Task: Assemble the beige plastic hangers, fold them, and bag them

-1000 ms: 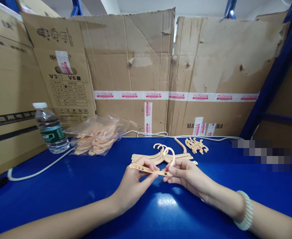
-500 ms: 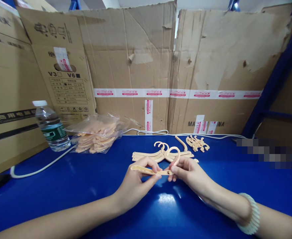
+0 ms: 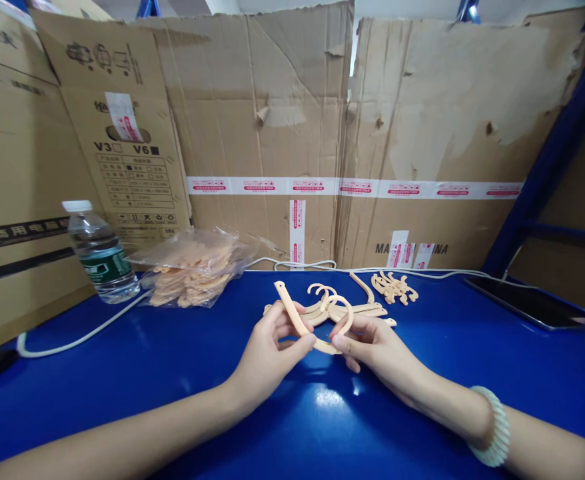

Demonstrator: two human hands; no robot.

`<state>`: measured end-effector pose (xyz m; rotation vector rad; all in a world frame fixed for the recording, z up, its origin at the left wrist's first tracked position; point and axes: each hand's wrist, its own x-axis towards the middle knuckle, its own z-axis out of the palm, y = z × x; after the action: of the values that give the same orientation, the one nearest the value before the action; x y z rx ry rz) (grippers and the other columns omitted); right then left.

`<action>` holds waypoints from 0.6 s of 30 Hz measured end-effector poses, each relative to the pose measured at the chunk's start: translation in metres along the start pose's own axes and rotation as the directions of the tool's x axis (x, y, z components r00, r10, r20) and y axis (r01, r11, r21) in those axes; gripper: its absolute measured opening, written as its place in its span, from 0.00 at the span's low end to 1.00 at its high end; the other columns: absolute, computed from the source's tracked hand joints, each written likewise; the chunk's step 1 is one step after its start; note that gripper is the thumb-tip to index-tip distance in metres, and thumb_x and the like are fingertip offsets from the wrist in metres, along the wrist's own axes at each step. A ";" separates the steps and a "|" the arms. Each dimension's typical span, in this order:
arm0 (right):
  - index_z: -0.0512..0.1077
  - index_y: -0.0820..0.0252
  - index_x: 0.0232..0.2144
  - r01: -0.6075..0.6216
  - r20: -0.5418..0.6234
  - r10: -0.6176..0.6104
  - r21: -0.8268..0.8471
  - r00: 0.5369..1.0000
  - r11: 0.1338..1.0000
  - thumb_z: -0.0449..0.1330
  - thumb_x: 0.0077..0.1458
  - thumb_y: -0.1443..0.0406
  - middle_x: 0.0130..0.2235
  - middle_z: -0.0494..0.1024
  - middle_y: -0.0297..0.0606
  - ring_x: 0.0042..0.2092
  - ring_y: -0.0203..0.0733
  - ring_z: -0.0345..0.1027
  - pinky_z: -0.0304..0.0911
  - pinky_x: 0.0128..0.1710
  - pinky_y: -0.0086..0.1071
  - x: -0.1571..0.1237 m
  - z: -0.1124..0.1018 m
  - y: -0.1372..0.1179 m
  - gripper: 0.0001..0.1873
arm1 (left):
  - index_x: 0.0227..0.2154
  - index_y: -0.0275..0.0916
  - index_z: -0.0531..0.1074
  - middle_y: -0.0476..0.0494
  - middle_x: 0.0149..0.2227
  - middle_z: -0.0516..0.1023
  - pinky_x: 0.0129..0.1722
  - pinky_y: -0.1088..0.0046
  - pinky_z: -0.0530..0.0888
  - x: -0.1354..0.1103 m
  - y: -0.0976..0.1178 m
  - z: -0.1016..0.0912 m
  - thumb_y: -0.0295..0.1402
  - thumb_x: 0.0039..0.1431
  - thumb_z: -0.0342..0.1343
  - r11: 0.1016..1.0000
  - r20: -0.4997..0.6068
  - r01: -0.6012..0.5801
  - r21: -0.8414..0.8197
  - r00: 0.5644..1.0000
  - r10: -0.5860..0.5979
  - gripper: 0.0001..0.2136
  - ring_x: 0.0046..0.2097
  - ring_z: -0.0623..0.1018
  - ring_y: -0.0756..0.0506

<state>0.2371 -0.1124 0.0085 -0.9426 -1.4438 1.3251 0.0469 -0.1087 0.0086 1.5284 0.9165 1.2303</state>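
Observation:
My left hand (image 3: 267, 353) pinches a beige plastic hanger arm (image 3: 292, 315) that now slants up to the left. My right hand (image 3: 372, 347) grips the hook end (image 3: 343, 320) of the same small hanger, fingers curled round it. Both hands hover just above the blue table (image 3: 172, 373). Right behind them lies a small stack of finished beige hangers (image 3: 367, 309). A white bead bracelet (image 3: 492, 433) sits on my right wrist.
A clear bag of beige parts (image 3: 192, 270) and a water bottle (image 3: 100, 253) stand at the left. Loose hooks (image 3: 395, 288) lie at the back right. A white cable (image 3: 72, 343) runs along the cardboard boxes (image 3: 272, 133). A dark tablet (image 3: 527, 301) lies far right.
The hanger arm in my left hand has swung from lying level to pointing up and left, folding at the hook end. Both hands stayed in place.

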 end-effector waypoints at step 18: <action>0.78 0.57 0.39 0.394 0.245 -0.425 -0.866 0.872 0.309 0.53 0.56 0.70 0.38 0.76 0.45 0.42 0.49 0.67 0.64 0.44 0.46 0.055 -0.114 -0.015 0.15 | 0.35 0.35 0.65 0.47 0.28 0.80 0.33 0.75 0.74 0.005 0.004 0.002 0.26 0.44 0.66 0.951 0.074 0.256 -0.174 0.966 -0.247 0.17 0.30 0.78 0.51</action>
<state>0.3325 -0.0298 0.0290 -1.0951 -2.2417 0.0039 0.0497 -0.1052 0.0138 1.2506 0.9079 1.0547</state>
